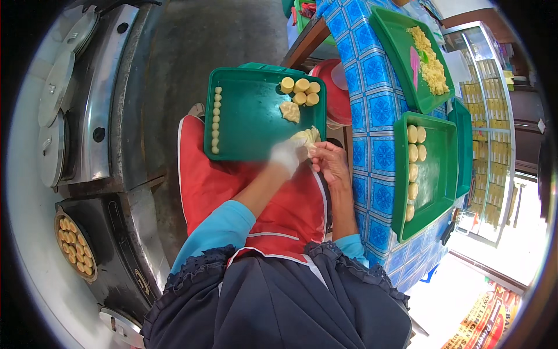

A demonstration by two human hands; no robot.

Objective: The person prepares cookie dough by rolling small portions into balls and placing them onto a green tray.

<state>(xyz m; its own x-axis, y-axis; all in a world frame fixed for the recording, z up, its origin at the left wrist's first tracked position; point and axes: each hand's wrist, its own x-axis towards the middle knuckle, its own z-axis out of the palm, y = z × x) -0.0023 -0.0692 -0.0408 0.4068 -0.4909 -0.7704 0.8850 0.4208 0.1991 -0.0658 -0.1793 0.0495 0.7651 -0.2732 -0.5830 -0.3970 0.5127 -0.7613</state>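
Above my lap, near the lower right corner of a green plastic tray (257, 113), both hands work on one lump of pale dough (310, 134). My left hand (285, 153), in a thin white glove and slightly blurred, holds it from the left. The bare fingertips of my right hand (330, 160) pinch its lower edge. Just beyond lies a flattened dough piece (289, 112), with several thick round dough pieces (301, 86) behind it. A row of small pale balls (216, 118) runs along the tray's left side.
On the right, a table with a blue patterned cloth (379, 150) bears a green tray of round dough pieces (425, 222) and another with yellow crumbly filling (429, 61) and a pink spatula (414, 65). Left stands a metal stove (104, 104); a round pan (89, 275) holds several browned pieces.
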